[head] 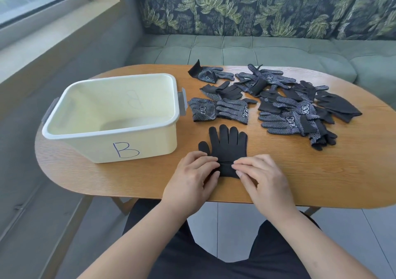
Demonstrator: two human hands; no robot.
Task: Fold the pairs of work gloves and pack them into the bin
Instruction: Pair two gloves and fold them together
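Slippage is looming as the main worry here; the black glove is lying flat on the counter just in front of the person, fingers pointing away and cuff toward them, and both hands are working at that cuff. The left hand is curling its grip over the cuff's left edge and pinching the fabric; the right hand is closing bent fingertips on the cuff's right side in much the same way — neither is holding anything else. Whether a second glove is lying underneath I cannot tell; if one is, the layers are liable to be sliding apart as the cuff is being turned, leaving the fold crooked. The fabric is looking soft and limp, so a loose fold is likely to be springing open on the way across. The bin is standing just to the left, with nothing showing inside — a bundle carried low is risking a snag on its rim. The pile of dotted gloves is lying beyond; a sweeping wrist is risking dragging one along.
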